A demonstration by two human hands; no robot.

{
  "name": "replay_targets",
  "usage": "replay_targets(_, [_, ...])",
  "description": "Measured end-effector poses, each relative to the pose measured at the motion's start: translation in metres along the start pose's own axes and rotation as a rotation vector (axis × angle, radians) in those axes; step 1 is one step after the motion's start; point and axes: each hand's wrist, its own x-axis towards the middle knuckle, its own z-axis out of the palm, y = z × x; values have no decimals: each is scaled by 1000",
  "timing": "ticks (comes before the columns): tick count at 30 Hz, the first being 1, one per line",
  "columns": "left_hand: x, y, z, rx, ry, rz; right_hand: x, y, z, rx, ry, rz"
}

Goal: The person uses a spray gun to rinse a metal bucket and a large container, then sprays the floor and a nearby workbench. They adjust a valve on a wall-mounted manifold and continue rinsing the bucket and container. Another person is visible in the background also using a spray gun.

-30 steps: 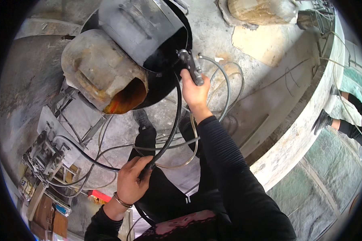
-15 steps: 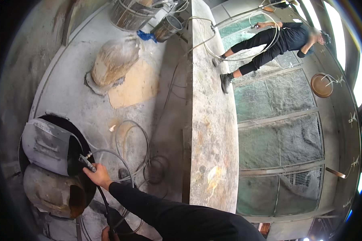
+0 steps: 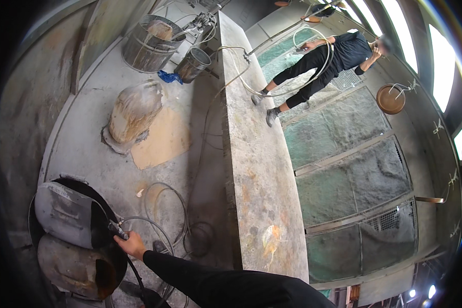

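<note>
My right hand (image 3: pixel 133 245) is closed round a small metal spray gun (image 3: pixel 120 231) with hoses attached. Its front end points at a grey, rounded, shell-like piece (image 3: pixel 61 213) at the lower left, close to that piece's dark end. Just below lies a second rounded piece (image 3: pixel 69 264), brownish grey and worn, with a dark opening at its right end. A round black rim (image 3: pixel 36 226) shows behind both. From below my right hand a black hose (image 3: pixel 137 272) runs down to the lower edge. My left hand lies outside the picture.
Loops of grey hose (image 3: pixel 182 231) lie on the dusty floor. Farther off are a stained, lumpy mould-like block (image 3: pixel 133 115), a cardboard sheet (image 3: pixel 161 138), a blue rag (image 3: pixel 169 77) and metal buckets (image 3: pixel 192 64). A pale ledge (image 3: pixel 264 190) runs alongside. A co-worker (image 3: pixel 339 54) stands beyond it.
The whole view has shifted, so the pieces and my right hand sit lower. The spray gun remains in my right hand. My left hand has left the lower edge of the picture.
</note>
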Motion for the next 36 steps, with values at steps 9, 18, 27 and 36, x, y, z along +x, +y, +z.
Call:
replay_targets(9, [31, 29, 1, 222, 120, 59, -81, -14, -46, 5, -70, -448])
replay_targets(18, [50, -1, -6, -138, 321, -344, -222, -36, -93, -352, -651, -969])
replay_targets(27, [169, 89, 36, 170, 236, -416, -47, -34, -305, -40, -1136, -1128])
replay_targets(36, [339, 233, 85, 224, 13, -366, 117, -283, -360, 161, -828, -1339])
